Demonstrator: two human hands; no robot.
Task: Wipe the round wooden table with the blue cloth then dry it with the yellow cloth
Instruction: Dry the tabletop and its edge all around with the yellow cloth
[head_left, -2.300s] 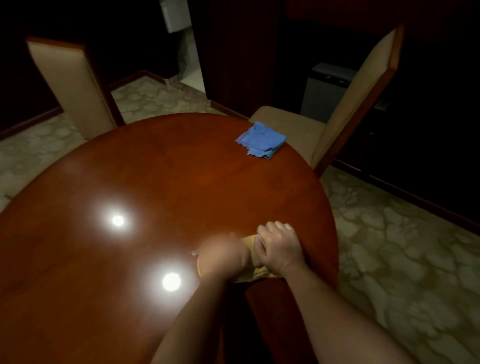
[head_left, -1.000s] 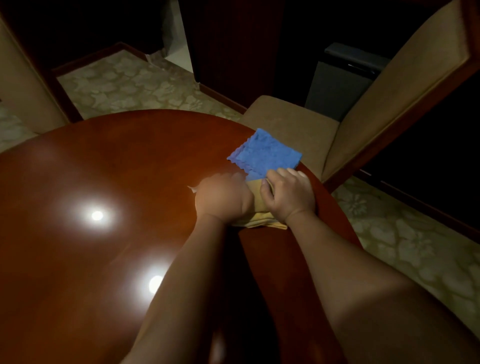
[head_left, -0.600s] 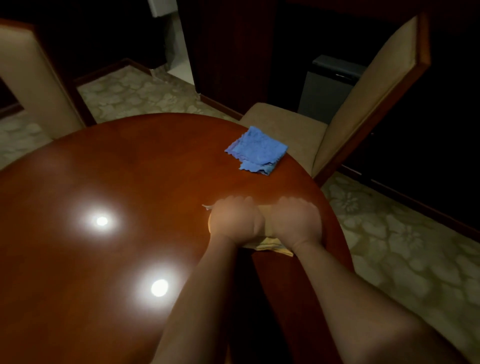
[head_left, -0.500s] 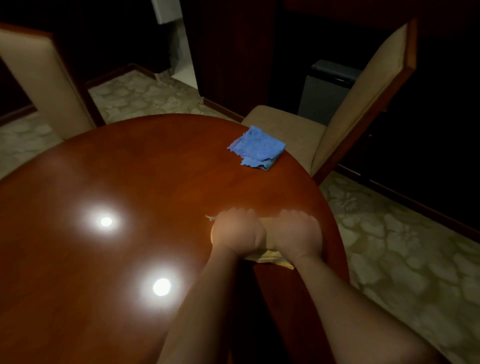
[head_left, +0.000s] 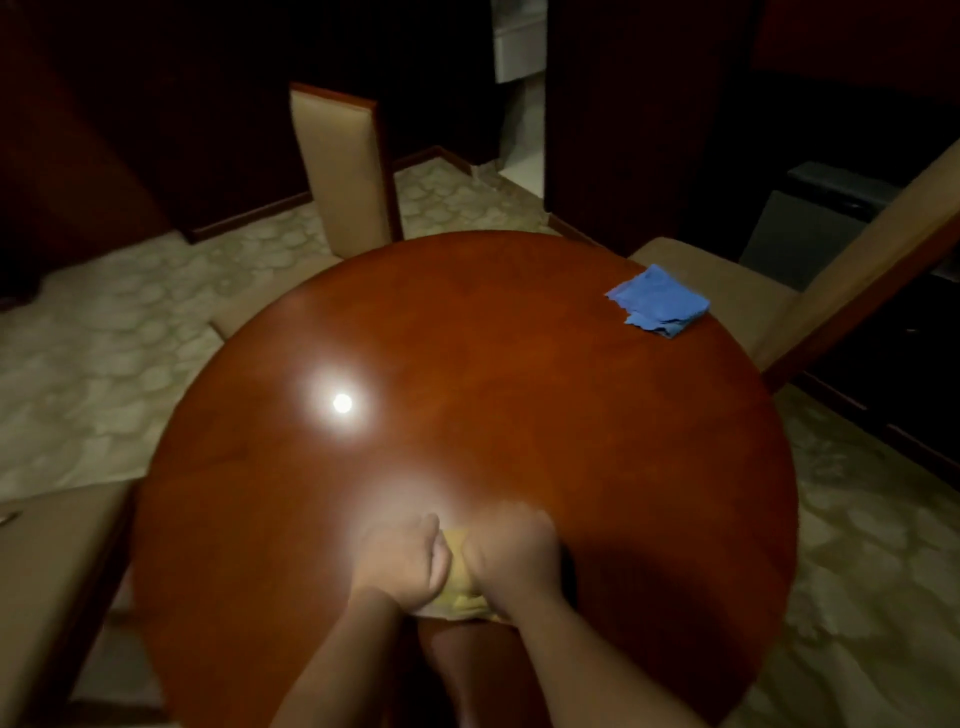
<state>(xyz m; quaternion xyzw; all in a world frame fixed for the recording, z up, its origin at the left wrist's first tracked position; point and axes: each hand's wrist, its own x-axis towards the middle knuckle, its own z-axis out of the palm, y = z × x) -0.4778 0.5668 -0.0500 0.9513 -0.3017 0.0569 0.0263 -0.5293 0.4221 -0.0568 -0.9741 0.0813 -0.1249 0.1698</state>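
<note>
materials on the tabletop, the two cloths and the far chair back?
Round table: looks like wood under a glossy reddish-brown varnish; it mirrors a ceiling light sharply. Blue cloth: soft matte fabric, possibly microfibre, folded with limp layered edges. Yellow cloth: similar soft fabric, bunched under both hands; blur hides its weave. Far chair back: beige padded panel, fabric or leatherette, in a dark wood frame.

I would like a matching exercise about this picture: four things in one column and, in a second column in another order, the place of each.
Things:
1. blue cloth
2. yellow cloth
3. light reflection
4. chair

Places:
A. under both hands, near the table's near edge
B. behind the table's far left edge
C. alone at the table's far right edge
D. on the tabletop, left of centre

Pairs: 1-C, 2-A, 3-D, 4-B
</note>
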